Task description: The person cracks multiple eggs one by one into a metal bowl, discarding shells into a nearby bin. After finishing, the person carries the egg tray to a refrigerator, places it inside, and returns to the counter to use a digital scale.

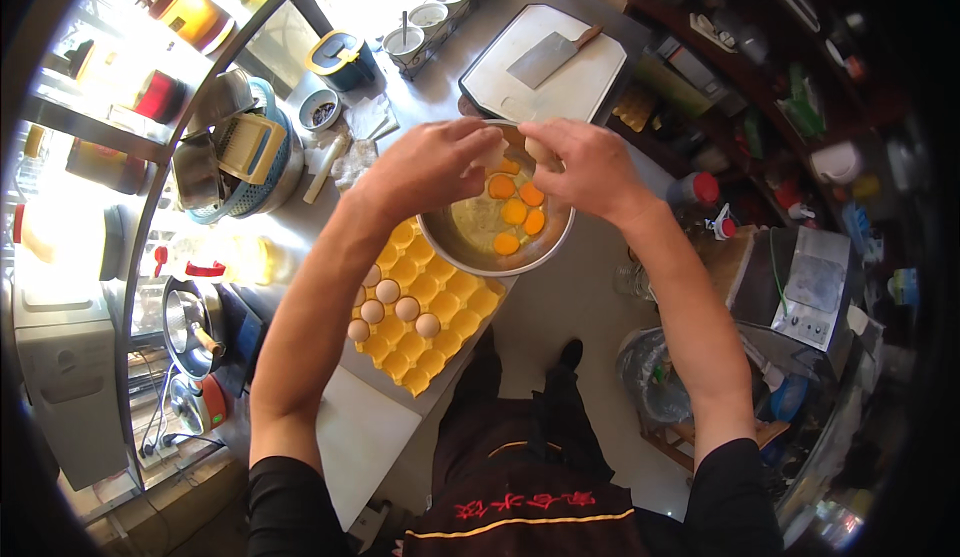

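Observation:
Above a steel bowl (pixel 472 263), my left hand (pixel 442 159) and my right hand (pixel 581 167) are held apart, each with part of an eggshell in its fingers. The left shell piece (pixel 491 153) and the right shell piece (pixel 538 153) are partly covered by fingertips. Several orange egg yolks (pixel 514 210) lie in clear egg white in the bowl. Below the bowl's left side, a yellow egg tray (pixel 442 294) holds several whole eggs (pixel 407 308), with many bare cups on its right half.
A cleaver (pixel 543 60) lies on a white cutting board (pixel 487 81) beyond the bowl. Small white bowls (pixel 403 41) stand in a wire rack. A blue basket (pixel 259 197) with metal pans is at left. A lined waste bin (pixel 652 377) stands at lower right.

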A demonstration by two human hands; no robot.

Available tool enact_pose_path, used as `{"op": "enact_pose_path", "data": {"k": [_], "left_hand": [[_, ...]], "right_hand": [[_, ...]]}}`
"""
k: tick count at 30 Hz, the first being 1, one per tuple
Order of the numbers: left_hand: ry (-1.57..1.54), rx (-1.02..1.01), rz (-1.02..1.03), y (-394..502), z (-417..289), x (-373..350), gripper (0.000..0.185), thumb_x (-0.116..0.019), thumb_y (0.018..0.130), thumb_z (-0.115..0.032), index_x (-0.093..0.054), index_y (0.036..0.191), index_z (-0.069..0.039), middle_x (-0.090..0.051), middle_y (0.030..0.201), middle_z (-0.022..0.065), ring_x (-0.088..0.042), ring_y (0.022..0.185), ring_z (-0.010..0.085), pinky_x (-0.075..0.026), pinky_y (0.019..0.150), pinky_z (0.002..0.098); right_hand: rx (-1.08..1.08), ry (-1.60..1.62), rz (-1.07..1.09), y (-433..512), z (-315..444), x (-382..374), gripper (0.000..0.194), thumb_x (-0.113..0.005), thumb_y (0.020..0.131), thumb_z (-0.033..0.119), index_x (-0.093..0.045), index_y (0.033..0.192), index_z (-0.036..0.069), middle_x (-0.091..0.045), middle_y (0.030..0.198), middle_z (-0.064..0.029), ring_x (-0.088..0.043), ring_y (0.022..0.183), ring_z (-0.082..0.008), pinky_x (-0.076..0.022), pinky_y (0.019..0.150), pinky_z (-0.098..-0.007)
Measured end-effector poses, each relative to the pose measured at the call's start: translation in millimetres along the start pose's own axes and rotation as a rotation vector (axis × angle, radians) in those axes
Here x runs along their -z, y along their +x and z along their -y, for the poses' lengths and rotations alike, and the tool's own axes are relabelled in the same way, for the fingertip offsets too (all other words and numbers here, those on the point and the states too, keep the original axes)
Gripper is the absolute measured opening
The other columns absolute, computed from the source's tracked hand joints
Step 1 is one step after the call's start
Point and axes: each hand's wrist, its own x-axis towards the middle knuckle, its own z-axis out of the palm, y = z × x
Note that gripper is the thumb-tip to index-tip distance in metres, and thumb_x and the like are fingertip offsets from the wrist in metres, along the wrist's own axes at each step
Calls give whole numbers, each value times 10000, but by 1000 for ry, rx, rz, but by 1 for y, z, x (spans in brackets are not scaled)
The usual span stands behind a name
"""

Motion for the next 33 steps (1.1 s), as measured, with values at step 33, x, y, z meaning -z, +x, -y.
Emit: {"op": "enact_pose_path", "data": {"k": [33], "left_hand": [[-401, 678, -256, -17, 24, -45, 389, -699, 914, -103, -693, 1287, 9, -768, 1133, 149, -766, 942, 205, -618, 894, 328]], "right_hand": [[-604, 837, -164, -56, 0, -104, 478, -723, 893, 138, -660, 1357, 43, -693, 1161, -84, -717, 985, -171, -583, 896, -305]]}}
